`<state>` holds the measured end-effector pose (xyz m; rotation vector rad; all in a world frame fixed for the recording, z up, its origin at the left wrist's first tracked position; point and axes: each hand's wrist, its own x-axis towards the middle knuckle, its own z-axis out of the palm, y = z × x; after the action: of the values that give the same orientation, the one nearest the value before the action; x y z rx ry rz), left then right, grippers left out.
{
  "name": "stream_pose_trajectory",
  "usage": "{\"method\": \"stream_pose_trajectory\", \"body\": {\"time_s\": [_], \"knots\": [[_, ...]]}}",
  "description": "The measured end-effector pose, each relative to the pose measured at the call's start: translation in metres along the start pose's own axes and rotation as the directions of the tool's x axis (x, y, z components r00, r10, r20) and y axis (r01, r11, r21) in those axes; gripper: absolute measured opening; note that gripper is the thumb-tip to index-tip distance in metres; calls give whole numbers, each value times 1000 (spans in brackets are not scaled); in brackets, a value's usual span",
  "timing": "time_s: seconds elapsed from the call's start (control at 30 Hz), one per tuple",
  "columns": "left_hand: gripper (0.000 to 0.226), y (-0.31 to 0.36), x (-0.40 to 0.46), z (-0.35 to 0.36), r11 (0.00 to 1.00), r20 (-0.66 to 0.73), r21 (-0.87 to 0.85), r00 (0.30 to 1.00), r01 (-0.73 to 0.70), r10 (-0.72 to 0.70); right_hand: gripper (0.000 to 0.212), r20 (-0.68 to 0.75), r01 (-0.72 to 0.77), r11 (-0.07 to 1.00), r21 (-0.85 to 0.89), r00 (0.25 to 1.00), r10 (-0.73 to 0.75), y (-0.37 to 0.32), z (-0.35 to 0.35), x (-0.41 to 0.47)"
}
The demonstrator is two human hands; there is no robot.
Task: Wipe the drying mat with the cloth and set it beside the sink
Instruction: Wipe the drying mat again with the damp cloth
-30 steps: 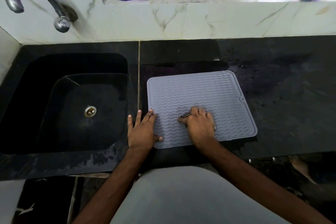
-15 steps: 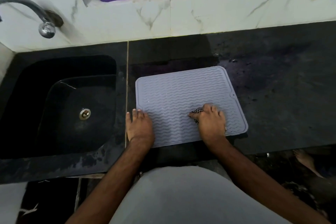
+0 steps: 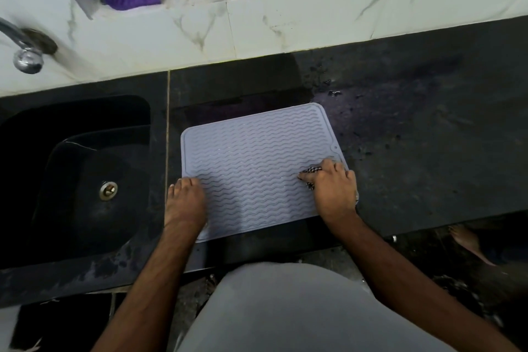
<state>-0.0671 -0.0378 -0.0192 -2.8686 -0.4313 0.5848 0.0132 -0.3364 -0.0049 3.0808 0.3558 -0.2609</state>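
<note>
1. The drying mat point(image 3: 257, 168) lies flat on the dark counter point(image 3: 428, 151), just right of the sink point(image 3: 85, 174).
2. My right hand point(image 3: 333, 188) curls around the checked cloth point(image 3: 313, 171), pressing it onto the mat's right edge.
3. My left hand point(image 3: 185, 203) rests flat, fingers straight, on the mat's near-left corner.
</note>
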Motion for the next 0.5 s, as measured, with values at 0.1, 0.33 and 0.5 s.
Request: {"method": "stream_pose_trajectory", "body": {"time_s": [0.1,0.33,0.5], "knots": [[74,3,-1,-3,1000,6,12,1000,13,-13,43,-8,-24,1000,9,1000,24,10,0,2],[64,3,1,-13,998,5,70,1000,2,-2,41,-34,-114,993,12,993,114,38,0,1],[52,6,-3,-16,996,-5,90,1000,-9,9,43,-40,-187,982,-31,982,186,53,-1,0]]}}
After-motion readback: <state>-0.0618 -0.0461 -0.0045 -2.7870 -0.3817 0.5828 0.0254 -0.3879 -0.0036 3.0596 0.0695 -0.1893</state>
